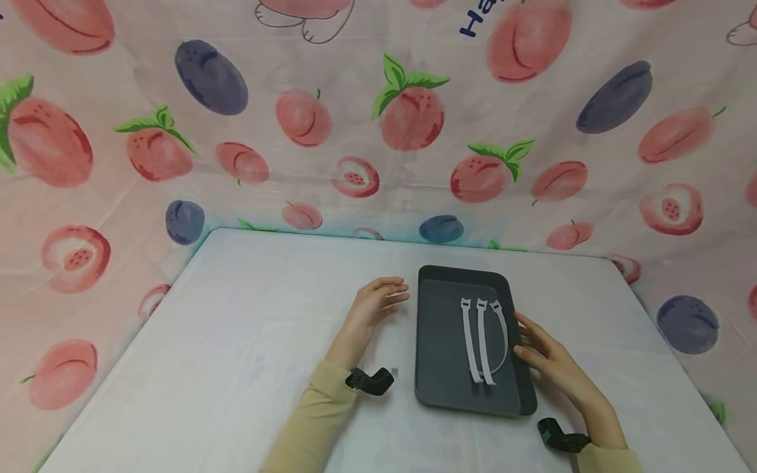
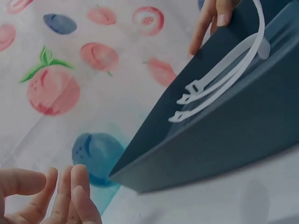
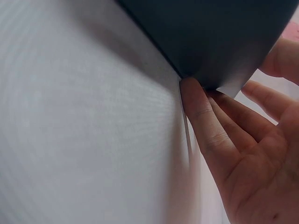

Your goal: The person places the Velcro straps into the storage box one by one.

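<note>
A dark grey rectangular tray lies on the white table, and three white cable ties rest in it. Two run nearly straight, side by side; the one nearest the right wall bends in a curve. My right hand touches the tray's right side, its thumb near the rim; in the right wrist view straight fingers lie against the outer wall, low by the table. My left hand hovers left of the tray, apart from it, fingers loosely extended and holding nothing. The left wrist view also shows the cable ties' slotted heads.
The white table spreads widely to the left of the tray. Behind and at the sides hangs a fruit-printed cloth. A black wrist device sits on the left wrist, another black device on the right.
</note>
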Motion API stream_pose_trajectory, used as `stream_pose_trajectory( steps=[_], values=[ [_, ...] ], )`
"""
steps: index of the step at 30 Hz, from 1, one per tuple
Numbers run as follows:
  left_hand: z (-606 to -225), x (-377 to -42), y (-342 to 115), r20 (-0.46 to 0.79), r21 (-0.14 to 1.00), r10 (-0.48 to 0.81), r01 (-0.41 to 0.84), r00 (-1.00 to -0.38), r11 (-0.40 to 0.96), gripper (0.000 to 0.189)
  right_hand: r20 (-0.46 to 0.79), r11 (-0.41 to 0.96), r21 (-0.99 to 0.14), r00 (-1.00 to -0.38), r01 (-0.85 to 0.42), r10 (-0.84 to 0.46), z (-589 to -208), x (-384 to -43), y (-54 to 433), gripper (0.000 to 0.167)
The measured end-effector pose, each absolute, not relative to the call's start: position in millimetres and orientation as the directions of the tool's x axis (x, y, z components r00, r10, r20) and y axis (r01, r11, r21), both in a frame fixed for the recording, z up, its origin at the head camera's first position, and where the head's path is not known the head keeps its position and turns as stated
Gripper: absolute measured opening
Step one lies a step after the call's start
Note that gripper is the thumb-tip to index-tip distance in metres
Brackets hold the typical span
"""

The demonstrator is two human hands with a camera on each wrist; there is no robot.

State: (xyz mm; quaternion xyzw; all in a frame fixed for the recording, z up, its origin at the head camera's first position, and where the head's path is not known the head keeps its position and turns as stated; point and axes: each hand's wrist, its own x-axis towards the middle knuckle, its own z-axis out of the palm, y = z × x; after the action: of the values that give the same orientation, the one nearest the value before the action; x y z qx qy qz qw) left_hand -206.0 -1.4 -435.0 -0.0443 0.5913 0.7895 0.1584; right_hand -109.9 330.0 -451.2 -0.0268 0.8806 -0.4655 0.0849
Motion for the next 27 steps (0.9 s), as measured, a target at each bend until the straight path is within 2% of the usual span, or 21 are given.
stream_pose_trajectory(
  steps=[21,27],
  values=[
    [-442.1,-219.1,-42.3,-0.291,0.894,0.045,-0.288,-0.956,-0.343,0.031,-0.118,0.573,-0.819,-0.985,0.025,-0.126,-451.7,-110.4,329.6,0.069],
    [-444.4,-223.6,-51.9,-0.303,0.908,-0.018,-0.283,-0.953,-0.309,0.031,-0.116,0.575,-0.818,-0.985,0.023,-0.126,-452.5,-110.4,330.3,0.069]
  ],
)
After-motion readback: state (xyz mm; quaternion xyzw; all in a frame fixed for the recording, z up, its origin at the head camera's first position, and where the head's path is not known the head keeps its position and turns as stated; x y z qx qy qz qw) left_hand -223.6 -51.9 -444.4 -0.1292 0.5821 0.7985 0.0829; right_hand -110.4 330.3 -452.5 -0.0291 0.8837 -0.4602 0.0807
